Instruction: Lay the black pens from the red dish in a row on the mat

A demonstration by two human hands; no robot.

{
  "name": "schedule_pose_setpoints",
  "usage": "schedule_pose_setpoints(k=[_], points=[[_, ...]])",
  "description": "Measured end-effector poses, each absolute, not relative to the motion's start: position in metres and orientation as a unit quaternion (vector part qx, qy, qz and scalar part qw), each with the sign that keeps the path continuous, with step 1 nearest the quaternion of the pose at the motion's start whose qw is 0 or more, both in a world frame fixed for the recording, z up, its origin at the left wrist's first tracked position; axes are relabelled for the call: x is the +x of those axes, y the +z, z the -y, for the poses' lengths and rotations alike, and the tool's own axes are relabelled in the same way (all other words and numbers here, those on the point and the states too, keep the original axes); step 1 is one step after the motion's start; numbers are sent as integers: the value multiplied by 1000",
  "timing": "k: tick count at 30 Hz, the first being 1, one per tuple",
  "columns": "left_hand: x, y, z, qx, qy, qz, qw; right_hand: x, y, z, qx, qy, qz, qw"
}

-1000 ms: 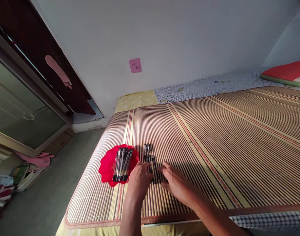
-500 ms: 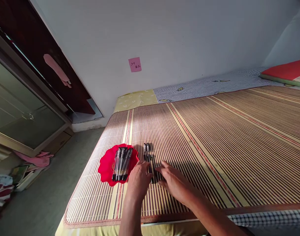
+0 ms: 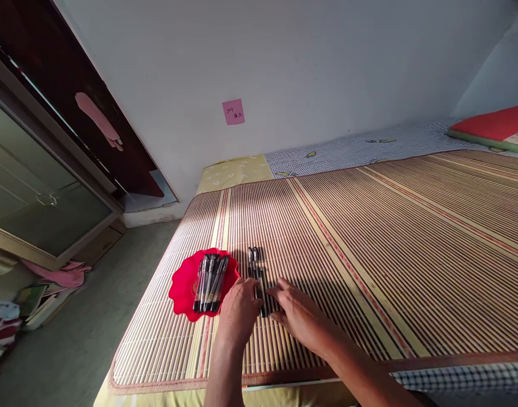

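Observation:
Several black-capped pens (image 3: 253, 257) lie side by side on the striped mat, their caps pointing away from me. From the left, my left hand (image 3: 238, 308) is closed over the lower part of this row, with its thumb on the pens, hiding some barrels. On the other side, my right hand (image 3: 295, 308) has its index finger and thumb apart, with the fingertips beside the rightmost pen (image 3: 264, 294). Left of my left hand, a red scalloped plate (image 3: 180, 288) holds a bundle of clear-barrelled pens with black caps (image 3: 209, 280).
The bamboo mat (image 3: 348, 226) covers a bed against a white wall. A pink note (image 3: 233, 112) is stuck to that wall. A red pillow (image 3: 492, 125) rests at the far right. Floor (image 3: 127, 277) and a glass-panelled cabinet (image 3: 38, 186) are on the left.
My right fingertips have moved slightly left toward the pen row. My left hand and the plate stay practically in place.

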State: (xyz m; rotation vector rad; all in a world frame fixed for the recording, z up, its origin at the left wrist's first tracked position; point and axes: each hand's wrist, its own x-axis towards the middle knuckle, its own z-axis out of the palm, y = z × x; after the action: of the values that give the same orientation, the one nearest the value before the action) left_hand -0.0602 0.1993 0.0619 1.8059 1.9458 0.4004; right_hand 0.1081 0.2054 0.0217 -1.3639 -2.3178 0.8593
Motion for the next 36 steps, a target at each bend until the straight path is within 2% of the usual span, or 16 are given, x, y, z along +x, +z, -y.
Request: schedule_pose_setpoints(k=[15,26,36], points=[[-91,75,-194,619,260,-723,162,104,21,-207,-472,262,827,159],[-90,78,-194,612,262,-725,177,106,24,-206,-468,277,825,154],[-83,69,-195,667,190,-693,198,106,23,-207,-444,311,813,213]])
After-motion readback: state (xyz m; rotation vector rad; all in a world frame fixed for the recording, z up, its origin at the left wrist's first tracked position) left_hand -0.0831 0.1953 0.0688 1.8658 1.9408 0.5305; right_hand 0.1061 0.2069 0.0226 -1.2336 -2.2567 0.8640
